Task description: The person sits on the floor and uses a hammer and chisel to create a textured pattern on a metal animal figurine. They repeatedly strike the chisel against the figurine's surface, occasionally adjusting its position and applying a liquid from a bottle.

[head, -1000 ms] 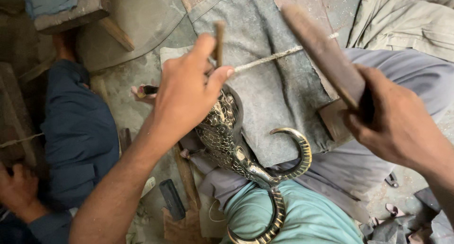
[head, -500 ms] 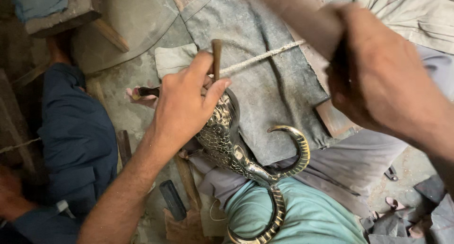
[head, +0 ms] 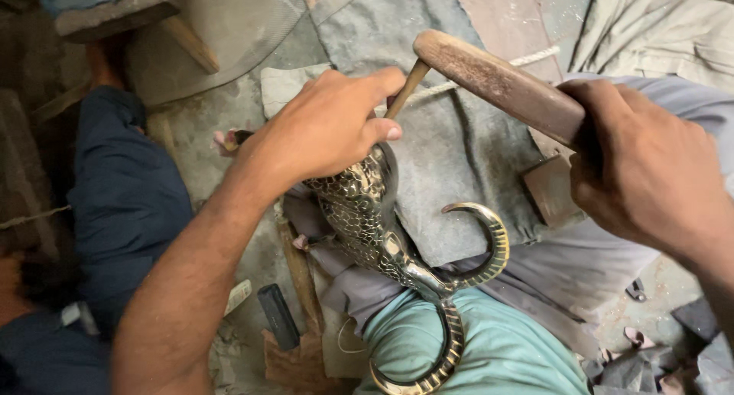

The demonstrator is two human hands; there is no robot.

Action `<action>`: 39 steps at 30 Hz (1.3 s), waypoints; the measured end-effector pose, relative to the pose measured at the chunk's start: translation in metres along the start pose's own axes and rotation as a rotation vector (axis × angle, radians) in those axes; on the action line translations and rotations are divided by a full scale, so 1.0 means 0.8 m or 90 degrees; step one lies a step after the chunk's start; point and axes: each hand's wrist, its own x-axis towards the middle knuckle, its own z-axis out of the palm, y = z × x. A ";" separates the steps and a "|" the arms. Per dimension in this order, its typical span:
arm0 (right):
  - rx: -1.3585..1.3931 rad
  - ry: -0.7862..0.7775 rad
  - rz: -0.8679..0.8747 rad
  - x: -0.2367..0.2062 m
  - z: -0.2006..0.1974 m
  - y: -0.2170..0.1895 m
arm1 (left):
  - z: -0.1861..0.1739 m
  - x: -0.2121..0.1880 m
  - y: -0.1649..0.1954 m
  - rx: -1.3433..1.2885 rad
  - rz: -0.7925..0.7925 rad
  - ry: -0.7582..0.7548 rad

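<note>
A thin wooden-handled punch is gripped in the closed left hand, its shaft sticking up past the fingers and its lower end hidden behind the hand, against the brass snake figure. The figure (scaled along the body, with a tail that coils into two banded loops) is propped on the person's lap, its hood under the left hand and its tail lying over the teal cloth on the knee. A wooden mallet is held in the right hand, fingers wrapped tight round its near end, and its rounded far end is set against the top of the punch. A grey cloth is spread on the floor beneath. A seated person in dark blue clothing is seen at the left.
</note>
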 end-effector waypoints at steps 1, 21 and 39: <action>0.001 -0.007 0.019 -0.006 0.004 0.002 | 0.000 -0.003 0.002 -0.009 0.001 0.028; 0.172 -0.019 0.161 -0.050 0.029 0.013 | 0.039 -0.023 0.020 0.004 -0.006 0.079; 0.033 0.141 0.052 -0.081 0.020 -0.016 | 0.040 -0.039 0.022 -0.072 0.102 0.148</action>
